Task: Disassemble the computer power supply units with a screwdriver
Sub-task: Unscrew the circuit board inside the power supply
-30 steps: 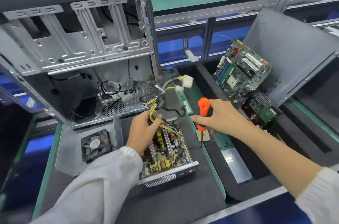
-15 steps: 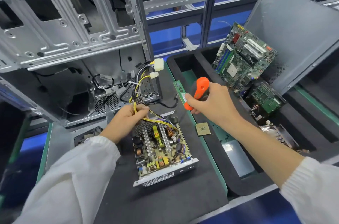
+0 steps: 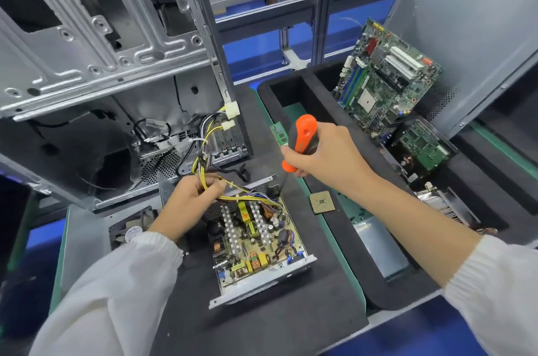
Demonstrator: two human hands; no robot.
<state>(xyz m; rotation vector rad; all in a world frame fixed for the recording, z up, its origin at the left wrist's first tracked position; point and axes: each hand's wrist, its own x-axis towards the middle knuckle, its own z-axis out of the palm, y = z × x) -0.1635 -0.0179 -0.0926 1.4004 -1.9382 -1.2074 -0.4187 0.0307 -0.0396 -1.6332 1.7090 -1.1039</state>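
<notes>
Opened power supply unit sits on the black mat by the PC case — left hand curled round its yellow wire bundle, right hand gripping the orange screwdriver, tip at the unit's back corner.

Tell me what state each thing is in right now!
Power supply: lid off, circuit board showing.
Yellow wires: bunched and lifted.
Left hand: gripping the yellow wires.
Right hand: gripping the screwdriver.
Screwdriver: tip down at the power supply's far corner.
Computer case: open, side off.
Motherboard: leaning in the bin.
Chip: lying flat.
</notes>
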